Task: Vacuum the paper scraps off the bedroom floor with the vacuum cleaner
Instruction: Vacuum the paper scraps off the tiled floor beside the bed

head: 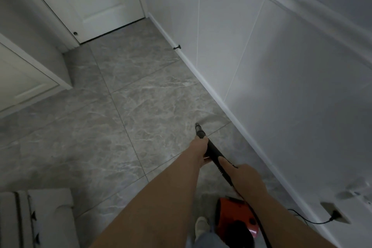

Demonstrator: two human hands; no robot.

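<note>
Both hands clamped on the black vacuum wand [213, 154], one ahead of the other along it. Left hand [200, 152] farther out, fingers wrapped round the shaft just behind the nozzle tip [198, 128]. Right hand [244, 176] nearer, gripping the ribbed handle part, thumb laid along the top. Wand slanting from near right toward far left, tip low over the grey marbled floor tiles [124, 119], close to the white baseboard [219, 99]; contact with the tile not clear. Red vacuum body [231, 217] on the floor at near right, partly behind the right forearm, black hose running off past the bottom edge. Pale shoe [201, 225] just left of the red body. Black power cord [310, 220] trailing right to a plug in a wall socket [335, 212] low on the white panelled wall. Closed white door [96, 0] at the far end, small black doorstop [177, 47] on the baseboard beyond. Light patterned rug [36, 217] at near left. Paper scraps on the tiles: none distinguishable in this dim, blurred view.
</note>
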